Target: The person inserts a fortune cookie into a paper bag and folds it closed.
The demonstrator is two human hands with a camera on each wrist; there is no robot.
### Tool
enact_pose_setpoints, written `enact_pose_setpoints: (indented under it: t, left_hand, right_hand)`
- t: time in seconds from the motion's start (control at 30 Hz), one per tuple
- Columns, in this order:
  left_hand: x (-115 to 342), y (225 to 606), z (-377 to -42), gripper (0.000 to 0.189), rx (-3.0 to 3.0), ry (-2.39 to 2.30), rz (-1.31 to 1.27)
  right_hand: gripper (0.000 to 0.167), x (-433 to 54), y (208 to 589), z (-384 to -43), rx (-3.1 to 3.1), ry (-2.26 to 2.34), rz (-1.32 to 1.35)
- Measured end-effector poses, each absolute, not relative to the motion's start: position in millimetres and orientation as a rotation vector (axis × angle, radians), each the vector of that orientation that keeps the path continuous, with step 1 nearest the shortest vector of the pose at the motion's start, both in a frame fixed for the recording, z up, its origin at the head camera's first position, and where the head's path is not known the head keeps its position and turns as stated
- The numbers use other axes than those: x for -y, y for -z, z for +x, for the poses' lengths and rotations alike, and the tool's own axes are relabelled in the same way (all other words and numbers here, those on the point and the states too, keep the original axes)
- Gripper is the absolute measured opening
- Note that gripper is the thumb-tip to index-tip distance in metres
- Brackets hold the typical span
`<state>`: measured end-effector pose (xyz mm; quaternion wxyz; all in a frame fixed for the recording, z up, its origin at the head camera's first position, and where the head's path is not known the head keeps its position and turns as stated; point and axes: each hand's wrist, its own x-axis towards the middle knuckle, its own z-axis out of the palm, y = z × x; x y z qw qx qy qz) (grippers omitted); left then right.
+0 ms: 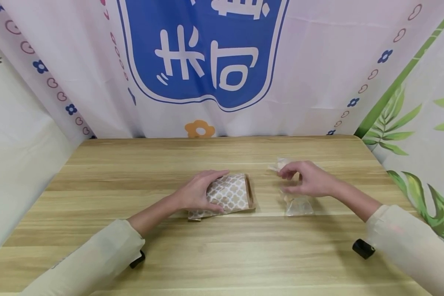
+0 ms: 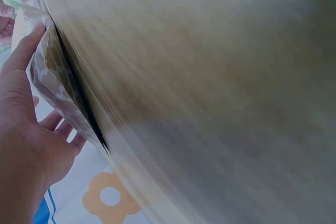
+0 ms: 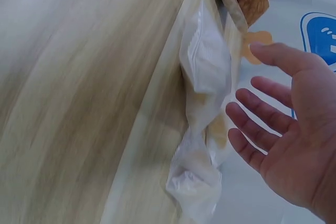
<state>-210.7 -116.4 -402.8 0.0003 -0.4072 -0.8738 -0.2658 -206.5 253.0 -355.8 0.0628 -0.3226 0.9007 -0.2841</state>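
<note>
A paper bag (image 1: 231, 192) with a white-and-tan lattice print lies on the table, its brown mouth facing right. My left hand (image 1: 200, 191) grips it from the left, thumb along the near edge and fingers over the far edge. The left wrist view shows the thumb of that hand (image 2: 26, 114) on one side of the bag (image 2: 60, 80). To the right, my right hand (image 1: 308, 179) hovers over clear plastic packets (image 1: 299, 205) with pale contents. In the right wrist view, its fingers are spread and loosely bent, apart from the crinkled packets (image 3: 205, 72).
The wooden table (image 1: 222, 255) reaches back to a printed curtain (image 1: 303, 82) with a blue sign and an orange flower (image 1: 200, 129). A small black object (image 1: 363, 248) shows beside the right sleeve (image 1: 399, 234).
</note>
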Motion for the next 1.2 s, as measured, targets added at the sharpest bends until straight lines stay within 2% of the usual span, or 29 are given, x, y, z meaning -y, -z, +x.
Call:
enact_pose_setpoints:
  t: [0.37, 0.6, 0.93, 1.2]
  left_hand:
    - [116, 403, -209, 0.108, 2.743, 0.854, -1.275]
    - [116, 403, -210, 0.103, 2.762, 0.853, -1.254]
    - [116, 403, -210, 0.099, 2.767, 0.852, -1.252]
    - [116, 405, -211, 0.099, 2.766, 0.85, -1.25]
  right_hand:
    - [0.065, -268, 357, -205, -2.677, 0.678, -1.047]
    - [0.071, -273, 357, -201, -2.647, 0.595, -1.072]
    - [0.091, -273, 364, -196, -2.644, 0.462, -1.115]
    - [0.089, -271, 366, -194, -2.638, 0.408, -1.079]
